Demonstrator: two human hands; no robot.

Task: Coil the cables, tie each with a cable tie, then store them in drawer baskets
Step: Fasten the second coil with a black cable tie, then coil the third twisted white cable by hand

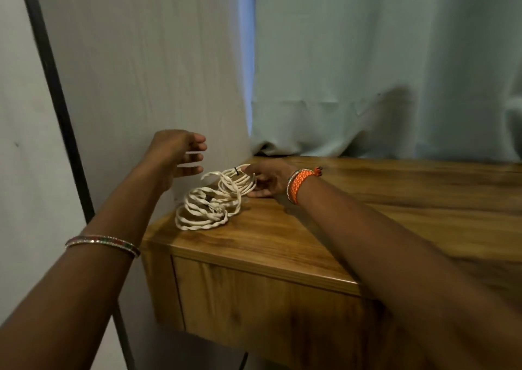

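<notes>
Wood makes up the big brown surface (296,245), and a drawer front (254,307) is seen under its top. Pale curtains (367,58) are hung behind it.

Two arms are stretched out over the wood. The left hand (180,157) is held up in the air just above the cables, and its grip is spread, with nothing in it. The right hand (265,180) is laid low on the wood at the far coil, and its fingers are curled round those loops. An orange band (300,184) is worn on that wrist.

Two white cable coils (214,203) are lying side by side near the left back corner of the wood, touching each other. A small black cable tie (236,171) is seen on the far coil. It cannot be told if the near coil is tied.

The storing step seems to be in hand. Next, both coils would need to be picked up, and a drawer would need to be opened. No basket is seen.
</notes>
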